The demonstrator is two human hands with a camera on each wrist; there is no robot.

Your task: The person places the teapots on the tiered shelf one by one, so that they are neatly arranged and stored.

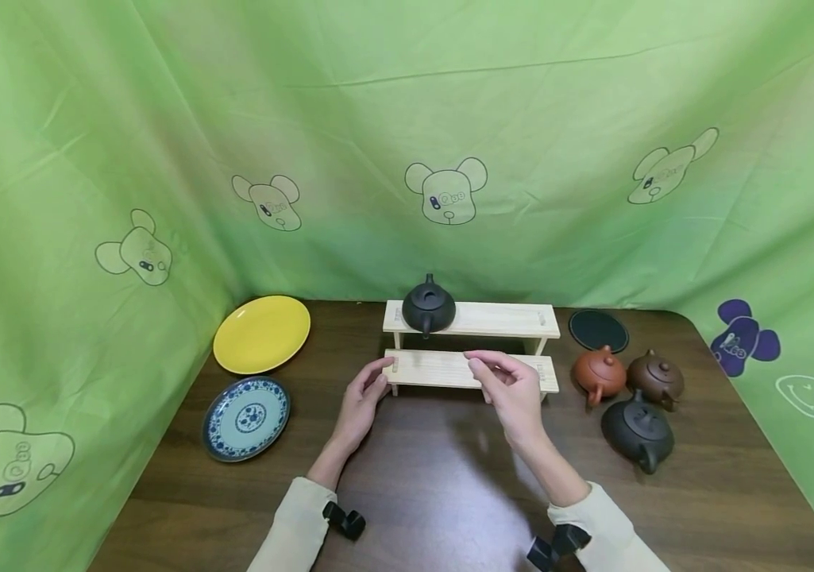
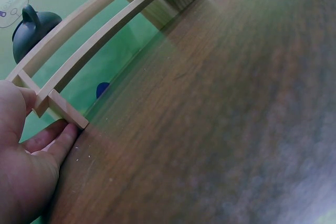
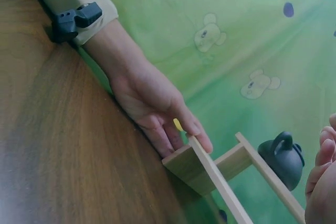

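Observation:
A pale two-tier wooden stand (image 1: 438, 369) stands on the table. My left hand (image 1: 360, 401) holds the left end of its lower tier; in the left wrist view the thumb lies at the board and the fingers (image 2: 64, 139) touch the side leg. A dark teapot (image 1: 429, 307) sits at the left of the upper tier. Over the right part of the lower tier is my right hand (image 1: 514, 397), its fingers loosely bent with nothing seen between them. Only part of the right hand (image 3: 321, 182) shows at the edge of the right wrist view.
To the right are a reddish teapot (image 1: 599, 373), a brown teapot (image 1: 655, 377), a black teapot (image 1: 638, 433) and a dark round mat (image 1: 598, 330). A yellow plate (image 1: 261, 334) and a blue-patterned plate (image 1: 247, 419) lie left. Green cloth (image 1: 349, 262) hangs behind.

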